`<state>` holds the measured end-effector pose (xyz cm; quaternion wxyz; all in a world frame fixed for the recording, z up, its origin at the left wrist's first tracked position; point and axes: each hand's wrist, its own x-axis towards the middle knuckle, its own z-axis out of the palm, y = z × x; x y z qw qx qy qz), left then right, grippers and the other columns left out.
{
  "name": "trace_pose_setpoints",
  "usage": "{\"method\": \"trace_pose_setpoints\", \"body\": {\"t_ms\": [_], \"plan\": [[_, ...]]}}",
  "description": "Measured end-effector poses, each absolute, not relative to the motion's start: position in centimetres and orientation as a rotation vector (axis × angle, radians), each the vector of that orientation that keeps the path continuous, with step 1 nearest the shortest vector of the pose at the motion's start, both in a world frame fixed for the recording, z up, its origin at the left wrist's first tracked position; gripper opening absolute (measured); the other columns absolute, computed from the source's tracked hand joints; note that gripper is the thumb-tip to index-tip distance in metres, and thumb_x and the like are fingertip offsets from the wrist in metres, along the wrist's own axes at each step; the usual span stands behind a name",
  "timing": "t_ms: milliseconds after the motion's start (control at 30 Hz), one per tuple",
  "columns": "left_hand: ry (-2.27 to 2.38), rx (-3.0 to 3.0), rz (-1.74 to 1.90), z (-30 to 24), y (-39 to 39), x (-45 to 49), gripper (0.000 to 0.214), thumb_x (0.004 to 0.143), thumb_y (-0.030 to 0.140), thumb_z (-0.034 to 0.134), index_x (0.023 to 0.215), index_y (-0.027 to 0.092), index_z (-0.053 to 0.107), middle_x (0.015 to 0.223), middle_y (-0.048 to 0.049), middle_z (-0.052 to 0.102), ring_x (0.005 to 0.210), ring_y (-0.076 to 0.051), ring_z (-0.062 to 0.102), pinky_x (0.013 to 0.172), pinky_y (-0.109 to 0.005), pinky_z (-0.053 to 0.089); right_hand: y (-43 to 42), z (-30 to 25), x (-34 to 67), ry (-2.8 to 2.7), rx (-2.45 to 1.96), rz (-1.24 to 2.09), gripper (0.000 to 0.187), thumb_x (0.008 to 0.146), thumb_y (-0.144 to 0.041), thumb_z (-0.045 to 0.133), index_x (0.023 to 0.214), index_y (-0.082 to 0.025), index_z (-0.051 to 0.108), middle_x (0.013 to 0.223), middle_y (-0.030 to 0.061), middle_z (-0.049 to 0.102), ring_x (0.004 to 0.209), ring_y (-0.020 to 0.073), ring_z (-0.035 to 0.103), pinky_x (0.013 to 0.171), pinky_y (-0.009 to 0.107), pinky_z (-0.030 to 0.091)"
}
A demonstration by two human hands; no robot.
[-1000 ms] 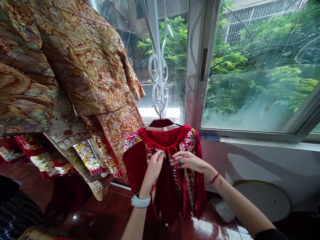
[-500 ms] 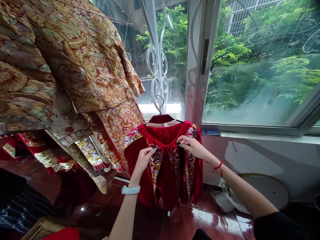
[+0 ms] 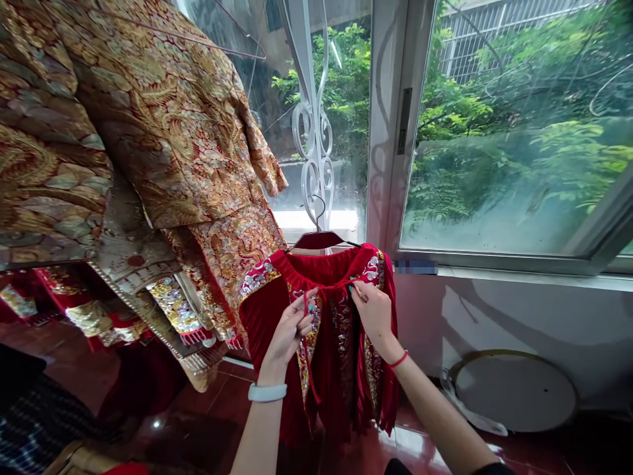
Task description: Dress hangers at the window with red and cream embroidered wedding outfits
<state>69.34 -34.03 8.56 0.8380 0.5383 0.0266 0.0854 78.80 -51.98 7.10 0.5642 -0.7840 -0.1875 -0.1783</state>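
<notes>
Blurred: patch [image 3: 415, 266] on the window sill [image 3: 519, 278], unreadable. Cut off: gold brocade robe [image 3: 163, 132] at the top and left edges, dark checked cloth [image 3: 34, 422] at left, red cloth [image 3: 123, 469] at bottom. Hidden: both ends of the red cord [image 3: 326, 287] on the velvet jacket [image 3: 341, 369], inside the left hand [image 3: 289, 330] and right hand [image 3: 373, 316].

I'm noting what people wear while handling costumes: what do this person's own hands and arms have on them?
The left hand has a white wristband at the wrist. The right hand has a thin red cord at the wrist, and a black sleeve shows at the lower edge of the view. The nails are painted teal. Neither hand wears gloves.
</notes>
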Motion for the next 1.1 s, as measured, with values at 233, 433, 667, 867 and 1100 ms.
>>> {"method": "trace_pose_setpoints", "body": {"t_ms": [233,433,667,867,1100], "plan": [[-0.031,1.523,0.360,9.9,-33.9,71.2,0.047,0.082,0.042,0.067,0.125,0.022,0.066,0.069,0.0065,0.032,0.051,-0.005,0.024,0.046,-0.020,0.022,-48.6,9.7,81.0,-0.698,-1.443,-0.018,0.025,0.071,-0.045,0.072,0.073,-0.021,0.077,0.070,0.0061,0.072,0.072,0.0247,0.064,0.069,0.037,0.053],[-0.165,1.861,0.470,10.7,-34.2,72.8,0.040,0.084,0.043,0.064,0.119,0.023,0.070,0.086,0.0002,0.040,0.079,-0.014,0.045,0.069,-0.024,0.042,-48.9,11.1,81.8,-0.975,-1.417,0.231,0.030,0.070,-0.047,0.076,0.075,-0.017,0.077,0.075,0.0060,0.074,0.072,0.0221,0.065,0.068,0.033,0.051],[-0.150,1.947,0.702,9.8,-33.9,72.7,0.024,0.084,0.036,0.064,0.099,0.021,0.073,0.099,-0.0040,0.044,0.083,-0.015,0.051,0.067,-0.024,0.048,-48.7,10.5,81.4,-1.033,-1.482,0.148,0.028,0.081,-0.047,0.068,0.082,-0.021,0.075,0.082,0.0030,0.062,0.079,0.0177,0.057,0.076,0.032,0.047],[-0.172,2.117,0.920,9.8,-33.6,73.1,0.012,0.087,0.024,0.057,0.089,0.021,0.068,0.098,-0.0055,0.054,0.092,-0.019,0.056,0.076,-0.029,0.052,-48.3,9.7,81.0,-0.950,-1.531,-0.160,0.018,0.085,-0.038,0.066,0.080,-0.023,0.075,0.097,0.0055,0.055,0.094,0.0203,0.055,0.090,0.036,0.045],[-0.195,2.311,0.932,9.8,-30.0,71.5,0.017,0.090,0.021,0.049,0.088,0.021,0.066,0.098,-0.0065,0.062,0.094,-0.021,0.060,0.087,-0.034,0.048,-51.0,9.8,81.5,-0.876,-1.742,-0.661,0.023,0.088,-0.024,0.057,0.071,-0.023,0.072,0.087,0.0078,0.056,0.082,0.0225,0.051,0.077,0.040,0.047]]}}
